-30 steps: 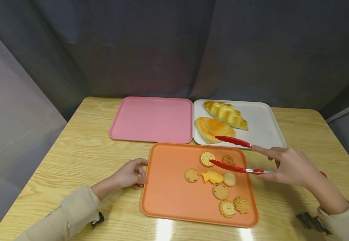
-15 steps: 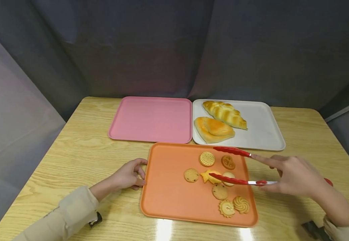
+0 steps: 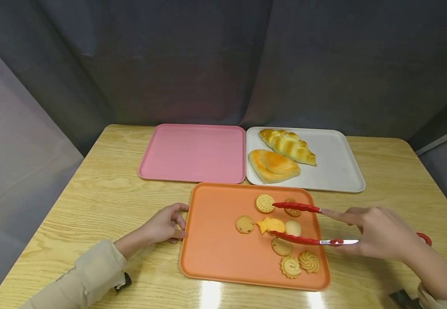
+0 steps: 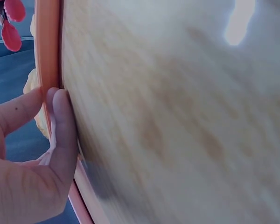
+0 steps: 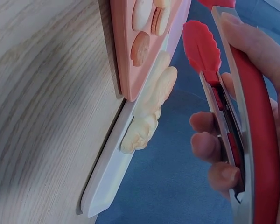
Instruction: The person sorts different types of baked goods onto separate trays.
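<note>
In the head view my right hand (image 3: pixel 382 231) grips red-tipped metal tongs (image 3: pixel 297 207), also close up in the right wrist view. The tongs stand spread above the orange tray (image 3: pixel 219 257). Their far tip partly covers a pretzel-shaped cookie (image 3: pixel 292 212). The near tip crosses a chocolate-chip cookie (image 3: pixel 282 247), below a fish-shaped cookie (image 3: pixel 271 225) and a plain round cookie (image 3: pixel 293 228). No cookie is pinched between the tips. My left hand (image 3: pixel 165 224) holds the tray's left rim; in the left wrist view its fingertips (image 4: pixel 60 100) lie against that rim.
Behind the orange tray lie a pink tray (image 3: pixel 194 152) and a white tray (image 3: pixel 335 159) bearing a braided bread (image 3: pixel 288 146) and a folded bread (image 3: pixel 273 165). More cookies (image 3: pixel 291 267) lie on the orange tray. A dark curtain (image 3: pixel 208 64) hangs behind the table.
My right hand has drawn the tongs toward me, from beside the folded bread to over the middle cookies, still spread. My left hand stays at the tray's rim, and the cookies have not moved.
</note>
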Available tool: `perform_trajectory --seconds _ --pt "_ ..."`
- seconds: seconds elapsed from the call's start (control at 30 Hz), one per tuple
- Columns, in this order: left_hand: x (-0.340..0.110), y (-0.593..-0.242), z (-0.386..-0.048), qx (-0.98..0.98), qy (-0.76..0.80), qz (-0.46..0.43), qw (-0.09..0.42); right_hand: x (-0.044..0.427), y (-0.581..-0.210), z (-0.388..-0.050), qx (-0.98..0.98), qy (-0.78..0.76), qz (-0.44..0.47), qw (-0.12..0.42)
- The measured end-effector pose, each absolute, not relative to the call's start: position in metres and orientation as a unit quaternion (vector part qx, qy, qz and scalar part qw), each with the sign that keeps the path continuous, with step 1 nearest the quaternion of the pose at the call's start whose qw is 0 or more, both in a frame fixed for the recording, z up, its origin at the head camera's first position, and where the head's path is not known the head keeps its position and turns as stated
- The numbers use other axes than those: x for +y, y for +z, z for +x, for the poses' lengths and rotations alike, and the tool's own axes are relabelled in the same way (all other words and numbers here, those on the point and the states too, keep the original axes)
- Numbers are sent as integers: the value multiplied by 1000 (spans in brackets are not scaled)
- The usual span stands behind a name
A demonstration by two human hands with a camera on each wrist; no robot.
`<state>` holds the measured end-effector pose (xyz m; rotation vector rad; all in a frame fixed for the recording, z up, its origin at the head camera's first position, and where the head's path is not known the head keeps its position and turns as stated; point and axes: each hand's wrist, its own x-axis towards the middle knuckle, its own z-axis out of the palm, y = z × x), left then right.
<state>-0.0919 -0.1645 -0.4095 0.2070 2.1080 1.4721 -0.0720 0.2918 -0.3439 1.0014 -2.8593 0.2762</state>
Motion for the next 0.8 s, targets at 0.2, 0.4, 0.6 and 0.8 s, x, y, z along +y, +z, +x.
perform_trajectory --seconds 0.2,0.4,0.6,0.8 --pt "-165 -411 -92 785 547 75 280 292 -346 -70 -934 86 342 53" --pt "-165 -412 -92 785 548 76 279 295 -348 -70 -931 92 352 29" --pt "-165 -412 -92 784 549 75 280 294 -349 -72 -936 78 344 -3" --pt "-164 -409 -92 784 550 74 279 291 -347 -74 -934 73 348 -25"
